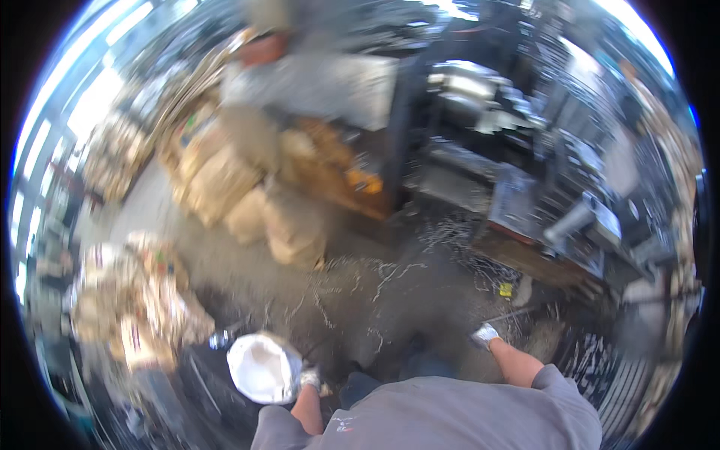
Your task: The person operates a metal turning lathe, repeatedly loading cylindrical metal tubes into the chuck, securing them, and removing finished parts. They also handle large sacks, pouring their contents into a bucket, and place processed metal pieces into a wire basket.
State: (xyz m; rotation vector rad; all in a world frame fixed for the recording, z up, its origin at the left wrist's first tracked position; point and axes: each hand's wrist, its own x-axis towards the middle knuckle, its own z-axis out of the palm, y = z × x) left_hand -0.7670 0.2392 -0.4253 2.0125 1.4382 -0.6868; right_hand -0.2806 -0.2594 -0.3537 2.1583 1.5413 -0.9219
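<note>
A white, round-mouthed bucket [262, 367] is low on the left, its pale inside facing up. My left hand [310, 376], in a whitish glove, is closed at the bucket's right edge; blur hides the single fingers. Out to the right, my right hand [485, 334] wears a similar light glove and hangs away from my body over the dark floor. Motion smears its fingers, and I can make out nothing held in it.
Tan sacks [225, 180] are heaped ahead on the left, with another pile of sacks [142, 300] nearer. Dark machinery [517, 187] stands at the right. Thin metal scraps [382, 281] litter the floor, and a small yellow object [505, 289] lies near the machine's base.
</note>
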